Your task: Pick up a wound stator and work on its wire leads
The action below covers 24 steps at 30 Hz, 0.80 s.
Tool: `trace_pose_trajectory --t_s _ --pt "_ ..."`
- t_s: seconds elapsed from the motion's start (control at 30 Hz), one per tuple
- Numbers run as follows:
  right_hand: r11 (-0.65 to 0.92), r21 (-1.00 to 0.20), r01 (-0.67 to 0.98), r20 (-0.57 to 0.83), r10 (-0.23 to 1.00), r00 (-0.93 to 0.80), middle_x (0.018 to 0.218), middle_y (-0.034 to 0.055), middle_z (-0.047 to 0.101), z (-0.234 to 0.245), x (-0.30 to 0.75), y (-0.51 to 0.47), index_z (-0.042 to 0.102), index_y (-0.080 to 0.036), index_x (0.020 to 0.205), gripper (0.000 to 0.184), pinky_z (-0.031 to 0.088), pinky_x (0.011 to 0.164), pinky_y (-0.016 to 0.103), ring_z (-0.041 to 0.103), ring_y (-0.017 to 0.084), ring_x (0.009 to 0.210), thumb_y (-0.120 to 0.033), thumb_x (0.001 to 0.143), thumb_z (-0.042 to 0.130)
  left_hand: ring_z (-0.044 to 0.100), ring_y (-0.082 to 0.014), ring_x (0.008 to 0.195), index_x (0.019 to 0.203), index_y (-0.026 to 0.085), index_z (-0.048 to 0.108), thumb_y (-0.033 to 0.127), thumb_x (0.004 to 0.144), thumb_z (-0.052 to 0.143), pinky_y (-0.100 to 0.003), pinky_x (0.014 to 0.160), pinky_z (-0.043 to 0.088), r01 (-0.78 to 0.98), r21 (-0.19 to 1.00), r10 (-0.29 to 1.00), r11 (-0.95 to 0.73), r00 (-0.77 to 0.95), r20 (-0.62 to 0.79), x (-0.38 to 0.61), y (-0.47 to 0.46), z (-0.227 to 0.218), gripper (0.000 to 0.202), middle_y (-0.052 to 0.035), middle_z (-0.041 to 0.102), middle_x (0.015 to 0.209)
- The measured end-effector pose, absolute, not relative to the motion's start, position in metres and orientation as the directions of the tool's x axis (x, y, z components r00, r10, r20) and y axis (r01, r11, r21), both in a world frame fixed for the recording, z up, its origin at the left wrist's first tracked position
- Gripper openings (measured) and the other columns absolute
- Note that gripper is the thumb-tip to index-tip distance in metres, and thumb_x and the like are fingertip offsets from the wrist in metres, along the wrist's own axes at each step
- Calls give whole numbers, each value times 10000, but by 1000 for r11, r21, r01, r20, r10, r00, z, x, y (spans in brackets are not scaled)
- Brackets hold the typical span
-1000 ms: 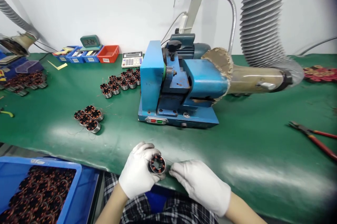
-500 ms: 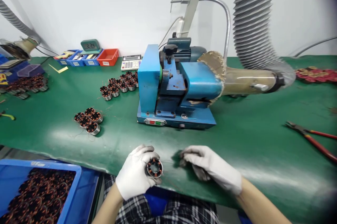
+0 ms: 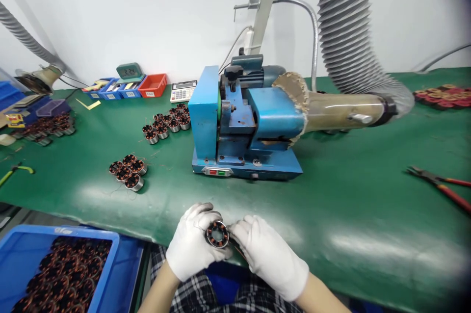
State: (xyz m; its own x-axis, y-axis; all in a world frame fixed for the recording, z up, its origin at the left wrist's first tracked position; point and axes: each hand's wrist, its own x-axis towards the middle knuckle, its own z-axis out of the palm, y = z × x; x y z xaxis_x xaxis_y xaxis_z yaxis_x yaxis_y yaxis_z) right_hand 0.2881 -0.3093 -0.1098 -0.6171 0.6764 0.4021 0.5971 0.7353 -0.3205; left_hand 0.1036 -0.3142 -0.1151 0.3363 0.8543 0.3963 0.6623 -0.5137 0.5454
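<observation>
From the head camera we see our left hand [image 3: 191,247], in a white glove, clenched around a small motor coil [image 3: 217,233] at the near edge of the green table [image 3: 349,195], the coil's open face turned up toward us. Our right hand [image 3: 267,254], also gloved, is closed in against the coil's right side, its fingertips [image 3: 235,228] touching it; we cannot tell whether they pinch a wire there. Both hands sit right on the table's front edge, above our checked lap. Ahead of the hands a bare strip of green mat lies open up to the blue machine [image 3: 243,126], which stands in the middle of the table. To the right of the hands the mat is open over a wide stretch, out to the red-handled pliers [image 3: 439,185] near the right edge. To the left, a small group of coils [image 3: 128,171] sits well apart from our hands, and a longer row of coils [image 3: 165,120] lies just left of the machine. Below the table's near left edge a blue bin [image 3: 106,264] holds many more coils. A ribbed grey hose [image 3: 346,33] comes down from above to a clear tube at the machine's right side. Along the back edge, against the white wall, stand small blue and red trays [image 3: 127,86] and a calculator [image 3: 183,91].
</observation>
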Motion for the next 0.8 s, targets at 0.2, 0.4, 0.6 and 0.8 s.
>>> trace_pose_trajectory --t_s 0.2,0.4,0.6,0.8 --pt "535 -729 427 185 755 -629 732 66 497 -70 297 -305 511 -104 773 298 312 638 248 416 129 669 -252 915 295 554 -129 890 1138 226 499 248 569 713 -253 791 472 412 900 981 -144 182 73 110 -333 -111 608 -3 540 1067" --pt "314 -741 593 -146 787 -600 753 73 481 -24 302 -307 490 -138 787 349 303 649 257 409 145 693 -398 881 277 437 -150 1108 959 265 601 170 813 491 -317 994 337 50 934 832 -355 473 291 102 -336 -43 206 -4 528 1004" --pt "303 -814 496 -17 841 -541 717 57 496 -14 300 -315 477 -124 741 345 302 638 247 414 131 675 -379 885 295 380 -102 1118 1201 193 393 381 704 667 -140 981 306 723 279 691 -632 361 626 105 -343 -33 598 -78 354 1169" --pt "560 -607 564 489 823 -291 719 20 547 -26 296 -326 577 -150 800 260 392 598 184 512 85 633 -228 896 348 326 -167 1199 1117 192 406 185 811 507 -276 1020 299 546 411 650 -730 371 663 114 -346 -48 323 -80 393 1140"
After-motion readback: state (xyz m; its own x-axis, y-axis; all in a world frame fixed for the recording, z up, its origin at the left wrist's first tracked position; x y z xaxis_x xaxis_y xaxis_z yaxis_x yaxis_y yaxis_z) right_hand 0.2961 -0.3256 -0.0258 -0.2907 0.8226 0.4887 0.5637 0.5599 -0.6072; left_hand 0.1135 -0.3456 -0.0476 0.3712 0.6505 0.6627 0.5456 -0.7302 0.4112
